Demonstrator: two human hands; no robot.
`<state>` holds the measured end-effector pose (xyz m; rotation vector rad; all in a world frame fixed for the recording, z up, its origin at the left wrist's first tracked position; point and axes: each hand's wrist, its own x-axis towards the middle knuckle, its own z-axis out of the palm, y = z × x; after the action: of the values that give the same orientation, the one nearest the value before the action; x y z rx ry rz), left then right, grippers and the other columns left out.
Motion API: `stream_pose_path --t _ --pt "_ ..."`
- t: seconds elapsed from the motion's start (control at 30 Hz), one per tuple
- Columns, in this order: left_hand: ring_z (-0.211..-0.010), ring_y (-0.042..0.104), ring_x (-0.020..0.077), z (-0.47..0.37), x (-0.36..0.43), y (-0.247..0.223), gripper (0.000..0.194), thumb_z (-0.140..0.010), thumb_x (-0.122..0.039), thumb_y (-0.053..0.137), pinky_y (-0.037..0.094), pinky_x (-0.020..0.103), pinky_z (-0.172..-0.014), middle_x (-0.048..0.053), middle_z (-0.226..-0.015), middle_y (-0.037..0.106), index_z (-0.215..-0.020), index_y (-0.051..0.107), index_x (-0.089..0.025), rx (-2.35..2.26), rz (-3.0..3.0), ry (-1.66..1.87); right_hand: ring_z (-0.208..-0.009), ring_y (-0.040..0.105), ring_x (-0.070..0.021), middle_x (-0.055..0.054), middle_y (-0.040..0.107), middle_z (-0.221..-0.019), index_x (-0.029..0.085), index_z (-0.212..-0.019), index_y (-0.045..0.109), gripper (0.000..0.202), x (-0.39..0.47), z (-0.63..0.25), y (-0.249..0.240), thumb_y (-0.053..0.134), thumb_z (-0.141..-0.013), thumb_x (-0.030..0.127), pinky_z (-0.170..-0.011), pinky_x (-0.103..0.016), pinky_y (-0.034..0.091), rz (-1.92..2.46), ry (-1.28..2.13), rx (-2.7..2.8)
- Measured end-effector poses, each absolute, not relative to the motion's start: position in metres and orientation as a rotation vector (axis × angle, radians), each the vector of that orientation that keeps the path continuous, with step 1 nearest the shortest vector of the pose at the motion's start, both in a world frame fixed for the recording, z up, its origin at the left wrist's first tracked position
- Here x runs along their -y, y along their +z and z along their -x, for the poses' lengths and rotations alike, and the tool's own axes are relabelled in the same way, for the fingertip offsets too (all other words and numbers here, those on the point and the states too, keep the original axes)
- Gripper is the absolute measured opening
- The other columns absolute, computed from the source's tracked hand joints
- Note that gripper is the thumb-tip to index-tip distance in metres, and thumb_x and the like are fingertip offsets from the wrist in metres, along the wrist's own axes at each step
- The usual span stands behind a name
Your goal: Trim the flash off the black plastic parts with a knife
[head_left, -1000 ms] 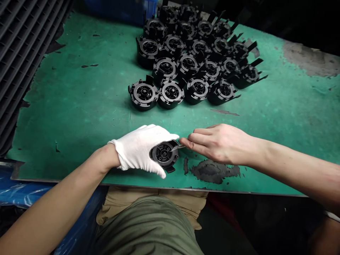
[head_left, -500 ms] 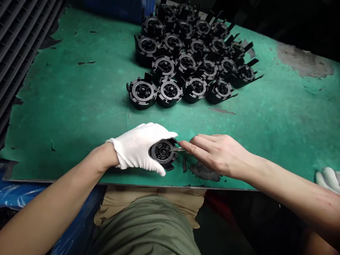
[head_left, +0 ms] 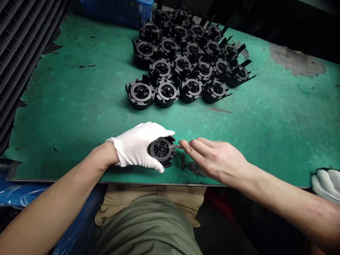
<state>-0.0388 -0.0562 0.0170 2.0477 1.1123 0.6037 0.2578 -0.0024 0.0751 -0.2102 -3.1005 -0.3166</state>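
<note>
A round black plastic part [head_left: 161, 150] is near the front edge of the green table [head_left: 87, 106]. My left hand [head_left: 139, 146], in a white glove, wraps round its left side, thumb at the front and fingers behind. My right hand [head_left: 212, 157] is bare and closed on a thin metal blade [head_left: 175, 146], whose tip reaches the right side of the part's top face. Most of the tool is hidden inside the right fist. Farther back stand several similar black parts [head_left: 166, 91] in rows, with upright tabs on their rims.
At the back left is a blue bin [head_left: 117, 12]. A dark ribbed rack or mat [head_left: 23, 53] lies along the left side. A white glove [head_left: 328, 182] shows at the right edge, beyond my right forearm. Blue plastic [head_left: 21, 194] lies below the table's left corner.
The view has shifted slightly, showing more of the blue bin and the glove at the right. The blade tip has moved slightly up on the part; both hands keep their holds.
</note>
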Motion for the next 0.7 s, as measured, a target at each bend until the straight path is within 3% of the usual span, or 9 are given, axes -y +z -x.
stream_pose_path --t 0.4,0.53,0.7 --pt "-0.128 0.069 0.0393 0.038 0.055 0.014 0.11 -0.064 -0.069 0.099 0.051 0.054 -0.113 0.014 -0.138 0.073 -0.155 0.058 -0.024 -1.107 -2.037 0.591 -0.073 0.058 -0.0182 -0.005 0.065 -0.086 -0.002 -0.136 0.058 0.035 -0.009 -0.256 0.079 0.044 -0.105 0.001 -0.054 -0.034 0.043 0.064 -0.191 3.124" --pt "-0.13 0.068 0.0398 0.039 0.056 0.015 0.11 -0.065 -0.071 0.097 0.051 0.054 -0.114 0.014 -0.14 0.072 -0.156 0.057 -0.024 -1.12 -2.043 0.572 -0.071 0.058 -0.0175 -0.004 0.064 -0.084 0.003 -0.135 0.059 0.032 -0.014 -0.257 0.077 0.041 -0.108 0.005 -0.055 -0.033 0.043 0.059 -0.13 3.094" --pt "-0.135 0.065 0.0407 0.037 0.065 0.02 0.129 -0.063 -0.069 0.097 0.049 0.053 -0.117 0.014 -0.148 0.067 -0.169 0.038 -0.026 -1.185 -2.096 0.467 -0.076 0.062 -0.0142 -0.003 0.069 -0.093 0.013 -0.129 0.061 0.019 -0.002 -0.267 0.069 0.055 -0.11 0.013 -0.06 -0.027 0.044 0.434 0.039 2.924"
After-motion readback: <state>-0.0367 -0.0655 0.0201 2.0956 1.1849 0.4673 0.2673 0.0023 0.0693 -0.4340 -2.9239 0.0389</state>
